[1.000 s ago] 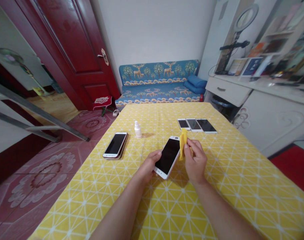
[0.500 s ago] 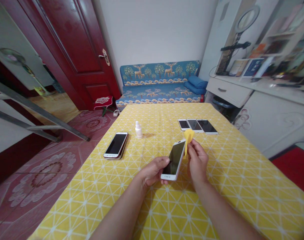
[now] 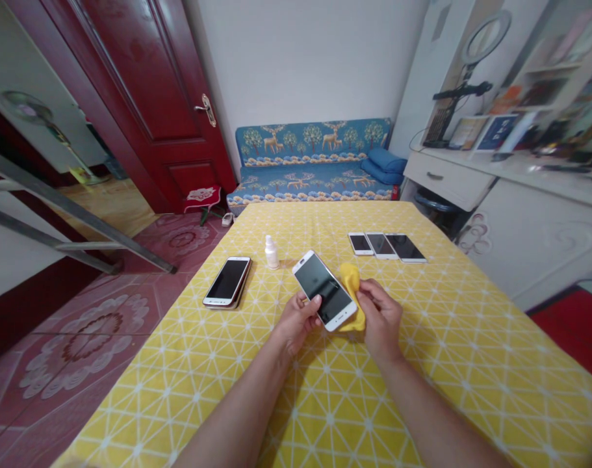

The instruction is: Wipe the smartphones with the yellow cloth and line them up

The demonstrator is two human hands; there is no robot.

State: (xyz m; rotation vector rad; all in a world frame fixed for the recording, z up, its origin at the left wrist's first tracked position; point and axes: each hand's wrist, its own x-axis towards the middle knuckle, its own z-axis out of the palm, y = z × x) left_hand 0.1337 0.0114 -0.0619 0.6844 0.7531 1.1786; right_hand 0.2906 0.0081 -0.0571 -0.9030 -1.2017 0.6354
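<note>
My left hand grips a white smartphone by its lower left side, thumb on the dark screen. The phone is held above the table, its top end tilted to the far left. My right hand pinches a yellow cloth, which lies against the phone's right edge; part of the cloth is hidden behind the phone. To the left stands a small white bottle, upright. A stack of phones lies farther left, a white-framed one on top.
Three phones lie side by side at the back right of the table, which has a yellow patterned cloth. Beyond are a blue sofa, a red door and a white desk. A metal ladder leans at left.
The phone has turned, its top end swinging from the right to the left. The yellow cloth has moved from the phone's top corner down along its right edge.
</note>
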